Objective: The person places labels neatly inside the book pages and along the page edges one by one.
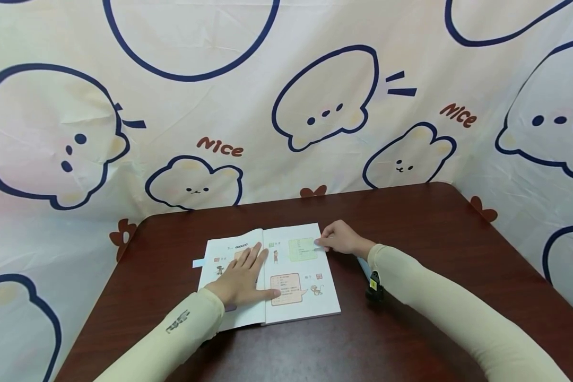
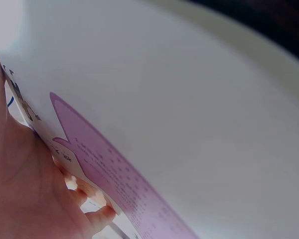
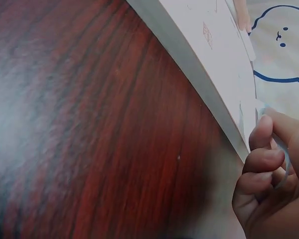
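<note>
An open book (image 1: 300, 313) with printed pictures and coloured text boxes lies on the table. My left hand (image 1: 241, 281) rests flat across its middle, fingers spread over the left page and the thumb reaching onto the right page. At the book's right edge, my right hand (image 1: 341, 237) pinches a small pale-blue tab (image 3: 260, 106) between thumb and forefinger, its other fingers curled. In the left wrist view, a purple text box (image 2: 104, 164) shows on the page beside my left hand (image 2: 30, 184).
Another light-blue tab (image 1: 198, 263) sticks out from the book's left edge. A blue object (image 1: 364, 267) lies partly hidden under my right wrist on the brown table (image 1: 410, 212). Behind the table hangs a cloth (image 1: 248, 106) with cartoon outlines.
</note>
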Demonstrator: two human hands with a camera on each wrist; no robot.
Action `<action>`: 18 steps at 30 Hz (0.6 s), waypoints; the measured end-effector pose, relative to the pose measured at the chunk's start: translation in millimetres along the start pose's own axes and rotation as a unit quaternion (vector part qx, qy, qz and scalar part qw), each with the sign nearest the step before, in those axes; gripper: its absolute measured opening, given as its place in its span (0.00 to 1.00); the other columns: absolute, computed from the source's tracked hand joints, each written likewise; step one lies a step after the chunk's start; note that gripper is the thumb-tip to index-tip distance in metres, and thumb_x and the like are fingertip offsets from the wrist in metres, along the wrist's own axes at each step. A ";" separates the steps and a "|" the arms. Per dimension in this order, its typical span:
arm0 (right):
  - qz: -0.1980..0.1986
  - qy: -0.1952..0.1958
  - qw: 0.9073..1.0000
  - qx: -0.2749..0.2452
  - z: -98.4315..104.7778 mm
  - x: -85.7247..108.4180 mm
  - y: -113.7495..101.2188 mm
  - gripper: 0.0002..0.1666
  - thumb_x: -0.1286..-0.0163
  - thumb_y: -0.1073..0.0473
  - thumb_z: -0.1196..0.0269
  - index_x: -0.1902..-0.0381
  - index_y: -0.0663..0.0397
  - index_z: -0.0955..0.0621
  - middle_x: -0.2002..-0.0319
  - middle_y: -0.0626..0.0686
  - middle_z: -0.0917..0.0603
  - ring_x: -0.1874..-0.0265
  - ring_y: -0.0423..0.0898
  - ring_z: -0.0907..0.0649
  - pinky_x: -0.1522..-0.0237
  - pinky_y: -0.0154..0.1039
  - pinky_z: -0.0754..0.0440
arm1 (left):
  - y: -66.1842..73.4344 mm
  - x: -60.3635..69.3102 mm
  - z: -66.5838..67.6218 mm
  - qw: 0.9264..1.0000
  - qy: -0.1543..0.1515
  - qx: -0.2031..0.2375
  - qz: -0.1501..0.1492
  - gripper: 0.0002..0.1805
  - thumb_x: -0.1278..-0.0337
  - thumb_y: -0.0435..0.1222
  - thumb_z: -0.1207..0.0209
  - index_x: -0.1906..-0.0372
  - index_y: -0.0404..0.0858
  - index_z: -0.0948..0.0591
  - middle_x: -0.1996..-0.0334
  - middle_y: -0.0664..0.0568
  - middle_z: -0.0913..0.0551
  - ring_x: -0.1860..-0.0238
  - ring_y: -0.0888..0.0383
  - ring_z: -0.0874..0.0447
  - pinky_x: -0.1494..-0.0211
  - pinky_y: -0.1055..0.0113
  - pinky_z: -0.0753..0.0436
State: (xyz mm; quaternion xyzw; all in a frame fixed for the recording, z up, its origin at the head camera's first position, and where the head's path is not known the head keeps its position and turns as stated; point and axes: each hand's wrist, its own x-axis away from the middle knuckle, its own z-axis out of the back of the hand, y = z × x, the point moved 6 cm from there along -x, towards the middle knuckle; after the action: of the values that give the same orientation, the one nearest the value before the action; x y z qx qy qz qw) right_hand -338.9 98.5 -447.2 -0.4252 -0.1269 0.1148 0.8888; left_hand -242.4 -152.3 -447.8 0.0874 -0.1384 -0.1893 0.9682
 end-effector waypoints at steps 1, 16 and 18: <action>0.001 0.002 1.000 -0.001 -0.7 -0.9 -0.2 0.17 0.31 0.57 0.32 0.79 0.58 0.16 0.84 0.47 0.21 0.81 0.41 0.29 0.76 0.33 0.34 | 0.1 -0.1 0.0 1.000 0.000 -0.001 0.000 0.61 0.44 0.74 0.47 0.18 0.40 0.54 0.16 0.45 0.61 0.17 0.40 0.59 0.22 0.36 0.45; -0.003 0.006 1.000 0.018 -8.8 -5.9 -5.9 0.18 0.31 0.58 0.32 0.81 0.58 0.16 0.70 0.52 0.11 0.70 0.43 0.20 0.68 0.34 0.29 | 0.2 -1.0 -0.8 1.000 0.000 -0.003 0.001 0.61 0.44 0.74 0.48 0.18 0.41 0.54 0.16 0.45 0.61 0.17 0.40 0.59 0.21 0.37 0.45; -0.009 0.007 1.000 0.018 -9.7 -7.0 -5.4 0.17 0.32 0.58 0.32 0.80 0.58 0.16 0.72 0.51 0.12 0.74 0.42 0.22 0.71 0.33 0.30 | 0.0 -1.1 -1.0 1.000 -0.001 -0.004 0.003 0.61 0.44 0.74 0.48 0.17 0.41 0.54 0.16 0.45 0.61 0.17 0.40 0.59 0.21 0.37 0.45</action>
State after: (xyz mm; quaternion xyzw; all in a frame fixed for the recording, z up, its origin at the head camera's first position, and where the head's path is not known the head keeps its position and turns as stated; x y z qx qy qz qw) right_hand -341.9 85.9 -449.6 -0.4088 -0.1223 0.1057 0.8982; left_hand -243.1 -151.7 -449.0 0.0828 -0.1384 -0.1873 0.9690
